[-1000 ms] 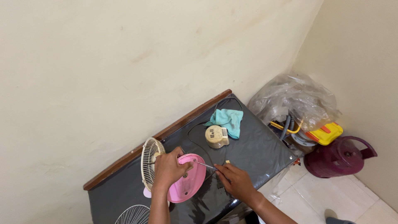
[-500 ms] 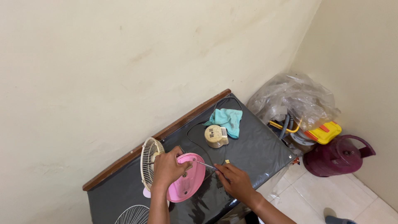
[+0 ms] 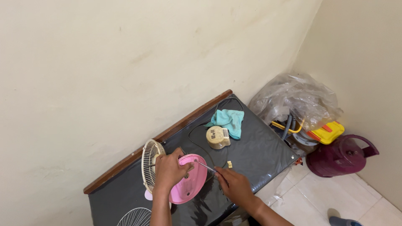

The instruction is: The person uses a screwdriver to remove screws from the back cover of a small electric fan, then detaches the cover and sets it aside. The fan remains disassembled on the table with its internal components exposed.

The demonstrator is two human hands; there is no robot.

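Low table [image 3: 268, 150], black plastic cover, wooden back edge against cream wall, room corner, white tile floor. Left hand [image 3: 169, 169] gripping pink fan blade [image 3: 190, 184] near front edge, cream fan grille [image 3: 150, 165] just behind. Right hand [image 3: 234, 186] pinching thin screwdriver [image 3: 206, 166], tip at blade hub. Cream motor cover [image 3: 217, 137] mid-table, touching teal cloth [image 3: 229, 120] by back edge. Beyond right edge: clear plastic bag [image 3: 297, 102], yellow box [image 3: 326, 133], maroon jug [image 3: 341, 155].

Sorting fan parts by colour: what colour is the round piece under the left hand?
Pink: the round fan piece, steadied by the left hand, in the head view.
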